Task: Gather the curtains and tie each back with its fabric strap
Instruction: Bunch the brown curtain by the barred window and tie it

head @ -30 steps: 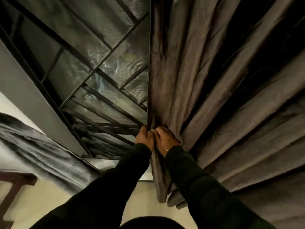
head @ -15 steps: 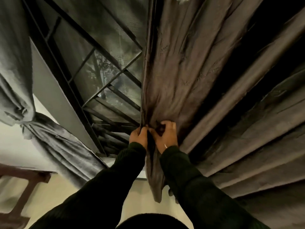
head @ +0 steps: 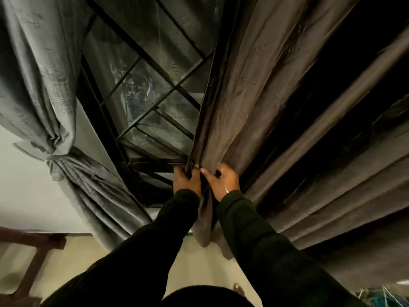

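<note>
Before a dark barred window (head: 141, 89) above a pale floor (head: 199, 260), the left hand (head: 187, 179) and right hand (head: 222, 181) both grip the brown curtain's (head: 239, 103) inner edge, while the grey curtain (head: 39, 80) hangs tied by its strap (head: 33, 147) against the white wall (head: 24, 191).

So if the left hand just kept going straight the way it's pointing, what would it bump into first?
Probably the window grille. The left hand grips the brown curtain's edge and points up and forward, where the dark bars sit just beyond its knuckles, though depth is hard to judge.
</note>
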